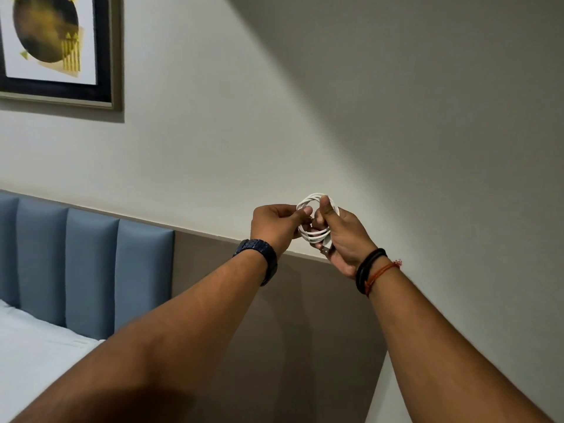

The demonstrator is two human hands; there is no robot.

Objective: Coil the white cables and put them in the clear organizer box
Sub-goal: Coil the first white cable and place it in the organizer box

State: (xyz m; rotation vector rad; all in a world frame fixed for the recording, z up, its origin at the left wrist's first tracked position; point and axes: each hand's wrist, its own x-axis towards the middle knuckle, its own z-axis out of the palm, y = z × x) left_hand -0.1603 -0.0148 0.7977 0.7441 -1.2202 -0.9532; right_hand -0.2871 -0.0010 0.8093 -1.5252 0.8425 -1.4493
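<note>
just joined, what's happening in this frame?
A person holds a white cable, wound into a small coil, in the air before a wall. The right hand grips the coil; the left hand pinches its other side. The clear organizer box is not in view.

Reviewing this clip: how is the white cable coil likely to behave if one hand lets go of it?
Probably springy: the white cable coil shows several loose loops kept together only by the left hand and right hand, so it may unwind. Likely light, since fingertips alone hold it up. Its plug end could dangle.
</note>
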